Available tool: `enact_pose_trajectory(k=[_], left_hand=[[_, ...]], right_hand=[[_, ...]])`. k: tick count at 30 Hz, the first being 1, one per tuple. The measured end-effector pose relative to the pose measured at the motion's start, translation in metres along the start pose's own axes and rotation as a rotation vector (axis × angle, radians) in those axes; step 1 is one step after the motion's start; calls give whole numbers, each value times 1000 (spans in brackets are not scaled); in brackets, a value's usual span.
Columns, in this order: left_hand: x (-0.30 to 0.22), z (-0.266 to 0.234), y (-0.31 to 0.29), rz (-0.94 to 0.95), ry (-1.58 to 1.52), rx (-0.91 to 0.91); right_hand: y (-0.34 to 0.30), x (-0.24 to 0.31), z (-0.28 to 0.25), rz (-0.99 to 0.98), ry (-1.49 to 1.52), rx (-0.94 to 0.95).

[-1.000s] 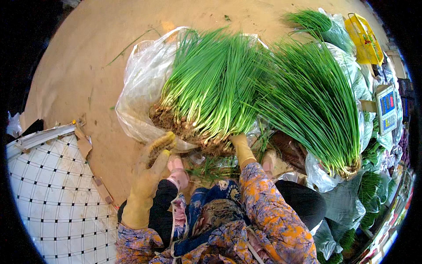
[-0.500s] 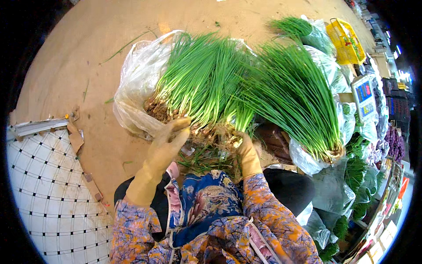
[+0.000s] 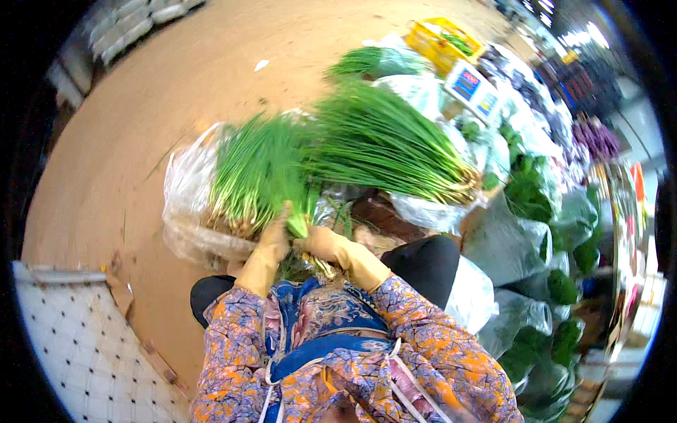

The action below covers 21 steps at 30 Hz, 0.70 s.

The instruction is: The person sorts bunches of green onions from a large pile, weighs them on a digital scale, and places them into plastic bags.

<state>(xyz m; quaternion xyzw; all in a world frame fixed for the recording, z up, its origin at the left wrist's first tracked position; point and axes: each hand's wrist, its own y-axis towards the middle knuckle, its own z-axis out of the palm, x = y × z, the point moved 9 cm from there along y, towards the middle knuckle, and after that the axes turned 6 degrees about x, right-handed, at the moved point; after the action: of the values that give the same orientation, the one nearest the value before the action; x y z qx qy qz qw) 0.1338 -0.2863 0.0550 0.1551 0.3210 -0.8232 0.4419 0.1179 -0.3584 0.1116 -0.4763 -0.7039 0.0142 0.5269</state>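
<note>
A small bunch of green onions is gripped between my two hands in front of my lap, its leaves blurred and its root ends showing below. My left hand, in a tan rubber glove, is closed round its left side. From the right, my right hand, gloved alike, closes on the bunch near the roots; some of its fingers are hidden. Just beyond lies a loose heap of green onions on a clear plastic bag. To its right a larger pile of green onions points its roots rightward.
Several bags of greens crowd my right side. Behind the large pile are a digital scale and a yellow crate. A white tiled board lies at left on the brown floor. Purple produce stands farther right.
My hands have come together on a small bunch, which is now drawn nearer my lap. The view has turned, so the piles sit farther left and the scale shows higher.
</note>
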Motion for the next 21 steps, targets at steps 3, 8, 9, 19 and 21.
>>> enact_pose_trajectory(k=[3,8,9,19,21], left_hand=[[-48,41,-15,228,-342,-5],[-111,125,5,402,-223,-121],[-125,139,17,407,-196,-107],[-81,199,41,233,696,-337],[-81,192,17,243,758,-399]], right_hand=[[-66,52,-56,27,-218,-52],[-154,22,-188,-112,-622,-544],[-169,15,-217,-110,-711,-645],[-210,-272,-363,496,-758,-962],[-212,-268,-354,433,-741,-982]])
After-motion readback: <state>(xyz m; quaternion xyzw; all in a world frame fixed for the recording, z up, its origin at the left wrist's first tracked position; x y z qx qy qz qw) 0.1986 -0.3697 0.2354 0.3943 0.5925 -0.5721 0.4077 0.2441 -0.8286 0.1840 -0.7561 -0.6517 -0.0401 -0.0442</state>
